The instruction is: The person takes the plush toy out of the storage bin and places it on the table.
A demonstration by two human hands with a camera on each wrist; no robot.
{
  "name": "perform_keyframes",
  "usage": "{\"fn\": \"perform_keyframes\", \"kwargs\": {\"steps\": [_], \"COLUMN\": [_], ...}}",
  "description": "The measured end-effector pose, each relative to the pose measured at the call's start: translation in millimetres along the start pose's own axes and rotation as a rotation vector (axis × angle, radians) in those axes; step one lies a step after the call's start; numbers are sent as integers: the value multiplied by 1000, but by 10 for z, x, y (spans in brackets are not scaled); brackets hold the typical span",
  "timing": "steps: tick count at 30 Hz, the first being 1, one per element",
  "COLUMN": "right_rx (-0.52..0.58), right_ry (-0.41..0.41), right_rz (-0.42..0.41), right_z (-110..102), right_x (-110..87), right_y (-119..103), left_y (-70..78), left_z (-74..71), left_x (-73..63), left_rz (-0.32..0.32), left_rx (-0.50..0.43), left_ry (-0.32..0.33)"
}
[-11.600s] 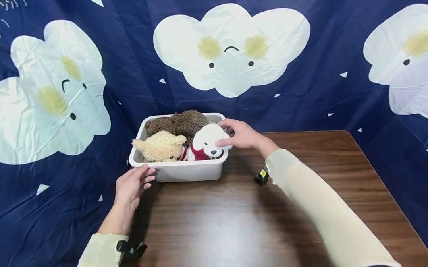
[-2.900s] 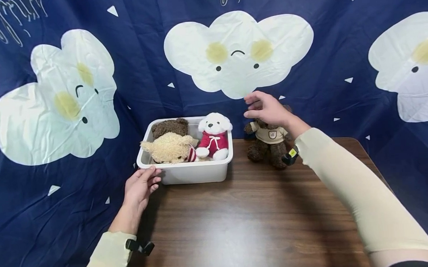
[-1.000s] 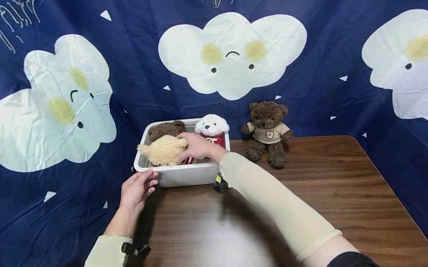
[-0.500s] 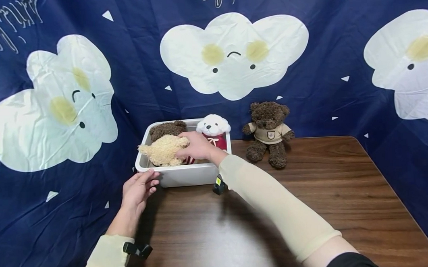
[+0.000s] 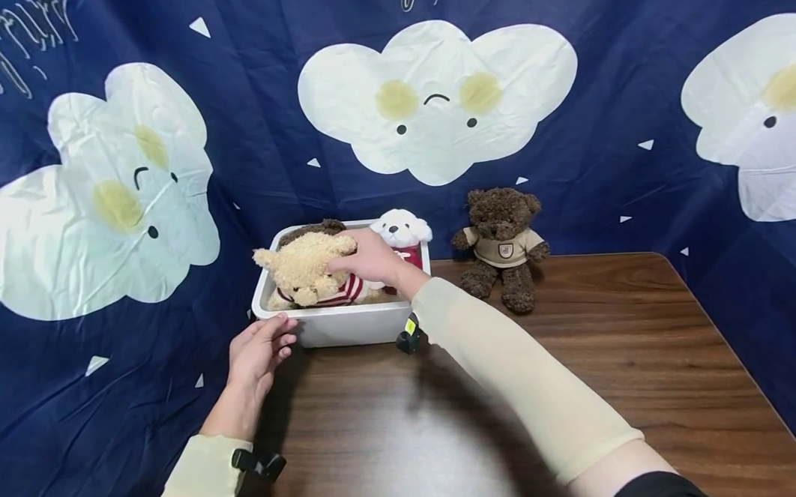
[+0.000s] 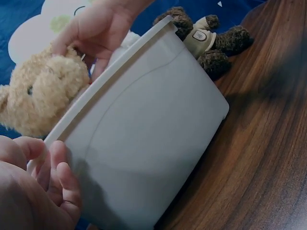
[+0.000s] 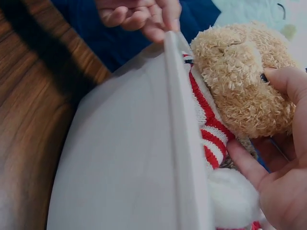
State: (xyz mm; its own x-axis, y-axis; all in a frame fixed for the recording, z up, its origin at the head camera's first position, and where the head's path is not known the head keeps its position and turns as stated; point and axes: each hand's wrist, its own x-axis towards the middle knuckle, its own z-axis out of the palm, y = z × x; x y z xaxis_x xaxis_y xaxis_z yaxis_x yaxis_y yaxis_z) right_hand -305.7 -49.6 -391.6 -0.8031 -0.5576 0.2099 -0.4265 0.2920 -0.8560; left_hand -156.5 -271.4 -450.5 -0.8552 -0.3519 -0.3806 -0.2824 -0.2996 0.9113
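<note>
A light grey plastic bin [image 5: 355, 329] stands on the table against the backdrop. My left hand [image 5: 258, 353] pinches its front left rim, thumb and fingertips at the edge. In the bin, my right hand [image 5: 370, 259] grips a cream teddy bear [image 5: 304, 265] in a red-and-white striped sweater by the side of its head. The right wrist view shows the thumb on the bear's fluffy head [image 7: 244, 81] near an eye, other fingers partly behind it. A white plush dog [image 5: 394, 228] in red sits to the right, partly covered by my hand. Behind, a brown plush [image 5: 312, 230] is mostly hidden.
A brown teddy bear [image 5: 498, 221] in a beige shirt sits upright on the wooden table [image 5: 611, 327], right of the bin. A blue backdrop [image 5: 258, 158] with white clouds closes off the back and sides.
The brown teddy bear left the bin for the table, and the white dog now sits upright. Lately my right hand took hold of the cream bear, raising its head. My left hand stayed at the rim.
</note>
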Motion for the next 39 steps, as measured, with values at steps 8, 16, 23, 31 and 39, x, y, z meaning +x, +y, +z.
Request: {"fn": "perform_keyframes", "kwargs": {"steps": [8, 16, 23, 31, 39], "right_rx": [153, 277, 317, 406, 444], "right_ry": [11, 74, 110, 147, 253], "right_rz": [7, -42, -103, -190, -194], "right_z": [-174, -395, -722, -1234, -1805], "right_x": [33, 98, 87, -58, -293], "right_y": [-254, -605, -881, -1022, -960], "left_y": [15, 53, 39, 2, 7], "left_z": [21, 54, 49, 49, 29], "left_x": [-4, 11, 2, -9, -29], "left_rz": [8, 16, 12, 8, 0], "left_rx": [-20, -24, -12, 5, -2], "left_ry": [0, -10, -3, -2, 11]}}
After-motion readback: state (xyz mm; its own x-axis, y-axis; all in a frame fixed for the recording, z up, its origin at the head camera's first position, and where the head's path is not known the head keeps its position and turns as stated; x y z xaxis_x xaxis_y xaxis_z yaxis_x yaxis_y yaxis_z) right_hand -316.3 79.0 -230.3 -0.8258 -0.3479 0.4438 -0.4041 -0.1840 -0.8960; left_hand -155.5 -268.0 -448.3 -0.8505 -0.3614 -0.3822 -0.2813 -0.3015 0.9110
